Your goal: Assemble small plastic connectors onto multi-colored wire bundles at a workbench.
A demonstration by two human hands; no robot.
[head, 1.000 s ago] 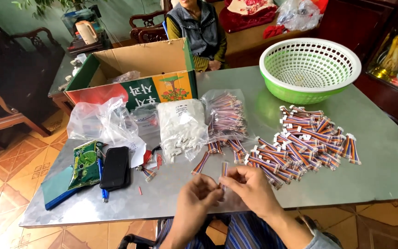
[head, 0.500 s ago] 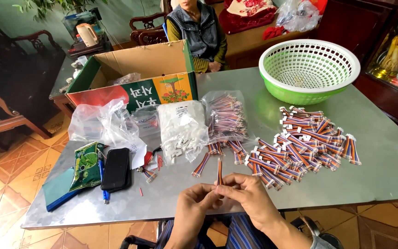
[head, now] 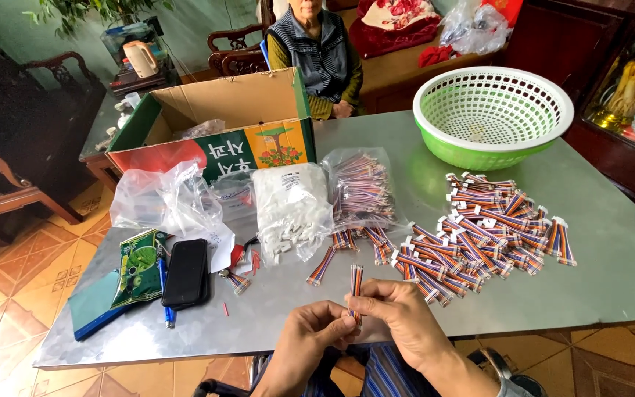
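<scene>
Change since earlier frame: both hands are sitting slightly lower at the near desk edge; the ribbon cable is staying upright between them.
Head view, left hand (head: 310, 331): fingers are closing on the lower end of the ribbon cable (head: 356, 287).
Head view, right hand (head: 398, 316): fingers are pinching the same cable just beside the left fingertips.
Cable position: standing upright above the desk (head: 611, 265) edge, apart from the pile.
Pile of finished cables (head: 486, 235): lying on the desk right of the hands, near the green basket (head: 492, 110).
Bags: a clear bag of white connectors (head: 292, 213) and a bag of cables (head: 361, 191) are resting before the cardboard box (head: 222, 125).
Left side: a black phone (head: 185, 272) is lying beside a green packet (head: 140, 265).
Far side: a seated person (head: 317, 59) is facing the desk.
</scene>
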